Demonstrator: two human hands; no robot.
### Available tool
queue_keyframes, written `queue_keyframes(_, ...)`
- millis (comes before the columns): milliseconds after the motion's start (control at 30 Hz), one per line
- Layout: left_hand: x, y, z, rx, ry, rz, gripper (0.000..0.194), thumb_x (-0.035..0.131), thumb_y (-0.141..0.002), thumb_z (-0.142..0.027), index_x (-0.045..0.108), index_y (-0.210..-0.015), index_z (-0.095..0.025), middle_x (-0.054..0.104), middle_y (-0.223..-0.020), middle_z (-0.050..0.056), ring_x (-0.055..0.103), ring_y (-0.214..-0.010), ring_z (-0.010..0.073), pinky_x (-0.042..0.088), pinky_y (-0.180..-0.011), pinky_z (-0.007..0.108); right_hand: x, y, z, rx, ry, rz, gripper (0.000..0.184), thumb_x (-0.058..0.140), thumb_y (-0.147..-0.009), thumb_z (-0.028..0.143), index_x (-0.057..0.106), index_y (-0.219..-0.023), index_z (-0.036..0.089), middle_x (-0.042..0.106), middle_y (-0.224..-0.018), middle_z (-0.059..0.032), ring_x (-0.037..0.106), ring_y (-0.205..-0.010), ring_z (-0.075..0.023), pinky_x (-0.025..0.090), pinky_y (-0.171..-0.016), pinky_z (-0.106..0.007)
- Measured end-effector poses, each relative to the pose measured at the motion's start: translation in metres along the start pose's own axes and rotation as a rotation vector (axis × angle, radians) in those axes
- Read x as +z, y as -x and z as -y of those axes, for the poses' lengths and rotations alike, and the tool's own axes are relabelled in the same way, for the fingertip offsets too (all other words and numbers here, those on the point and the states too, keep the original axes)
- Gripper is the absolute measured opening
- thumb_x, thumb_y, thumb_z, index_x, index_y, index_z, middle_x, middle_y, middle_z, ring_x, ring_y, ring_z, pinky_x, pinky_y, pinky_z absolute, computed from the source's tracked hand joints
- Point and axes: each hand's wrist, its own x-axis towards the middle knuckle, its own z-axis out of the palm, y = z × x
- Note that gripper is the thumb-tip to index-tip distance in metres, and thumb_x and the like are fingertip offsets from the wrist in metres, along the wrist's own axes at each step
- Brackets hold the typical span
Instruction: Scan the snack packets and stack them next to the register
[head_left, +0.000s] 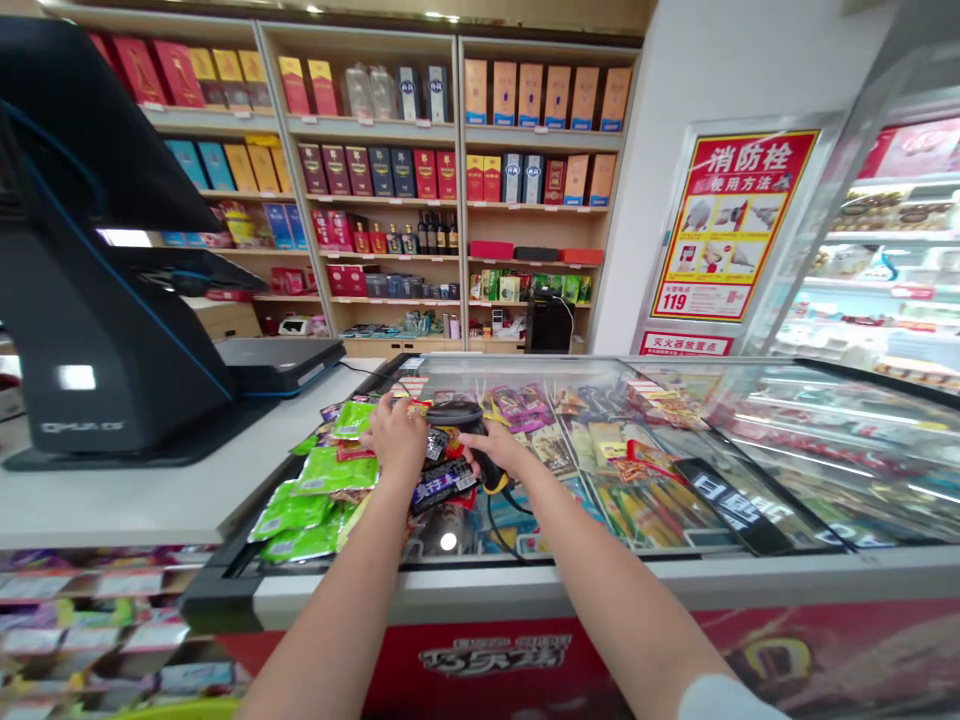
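- And here, above the left part of the chest freezer [465,590], a black handheld scanner [455,413] is held up by the right hand [491,447], its fingers closed around the handle.
- The scanner's head appears to be pointed toward the left hand [397,435], which is spread low over the pile at the freezer's left end, fingers half bent; whether a packet is pinched there cannot be told.
- Bright green packets [334,472] are heaped on the freezer's glass top at that left end, and a dark packet [444,485] is laid just to their right, below the scanner.
- A black cable [490,520] is looped over the freezer's top, near its front edge, below the right hand.
- By the look of it, packet codes are being read, and a flat, uncreased code is what is needed: the film is best smoothed by the left fingers, with the printed patch left uncovered.
- The scanner should be held steady and tilted slightly, so that glare from the shiny wrapping is avoided.
- Slack is best left in the cable, lest packets be dragged toward the freezer's front edge.
- Packets already read would be best kept apart from the heap, so that none is counted twice.
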Motion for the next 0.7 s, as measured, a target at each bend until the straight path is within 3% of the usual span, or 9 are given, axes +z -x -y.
queue_keyframes(133, 0.012, 0.012, -0.033, 0.091, 0.086, 0.006, 0.036, 0.048, -0.091, -0.021, 0.069, -0.120, -0.021, 0.054, -0.147, 0.014, 0.051, -0.131, 0.0330, 0.042, -0.100, 0.051, -0.023, 0.014, 0.003, -0.054, -0.017, -0.067, 0.041, 0.077, -0.071, 0.049, 0.050, -0.086, 0.022, 0.059, -0.054, 0.0076, 0.055, -0.039, -0.0108, 0.049, -0.041, -0.023)
queue_keyframes(300, 0.039, 0.037, -0.088, 0.165, 0.142, 0.089, 0.037, 0.046, -0.091, -0.019, 0.067, -0.121, -0.021, 0.053, -0.148, 0.015, 0.051, -0.133, 0.0311, 0.043, -0.100, 0.048, -0.070, 0.049, 0.011, -0.087, -0.023, -0.243, 0.042, 0.077, -0.068, 0.051, 0.052, -0.083, 0.021, 0.057, -0.052, 0.0071, 0.054, -0.038, -0.0114, 0.048, -0.040, -0.024)
queue_keyframes(367, 0.050, 0.052, -0.113, 0.240, 0.133, 0.192, 0.036, 0.045, -0.091, -0.019, 0.068, -0.119, -0.021, 0.059, -0.141, 0.014, 0.054, -0.129, 0.0295, 0.044, -0.099, 0.046, -0.092, 0.067, 0.014, -0.099, -0.035, -0.320, 0.043, 0.078, -0.066, 0.052, 0.052, -0.082, 0.021, 0.058, -0.052, 0.0072, 0.053, -0.038, -0.0112, 0.049, -0.041, -0.025)
queue_keyframes(500, 0.073, 0.089, -0.166, 0.377, 0.010, 0.512, 0.031, 0.051, -0.091, -0.030, 0.070, -0.113, -0.019, 0.066, -0.129, 0.015, 0.055, -0.126, 0.0316, 0.044, -0.101, 0.046, -0.136, 0.109, 0.016, -0.115, -0.059, -0.466, 0.045, 0.078, -0.065, 0.052, 0.054, -0.088, 0.020, 0.059, -0.053, 0.0075, 0.054, -0.037, -0.0103, 0.049, -0.040, -0.024)
queue_keyframes(700, 0.108, 0.132, -0.225, 0.378, -0.160, 0.853, 0.061, 0.069, -0.075, -0.056, 0.068, -0.122, -0.017, 0.058, -0.140, 0.022, 0.049, -0.134, 0.0394, 0.039, -0.108, 0.054, -0.190, 0.157, 0.014, -0.143, -0.094, -0.635, 0.050, 0.079, -0.062, 0.054, 0.054, -0.088, 0.020, 0.060, -0.051, 0.0077, 0.053, -0.035, -0.0107, 0.049, -0.037, -0.023)
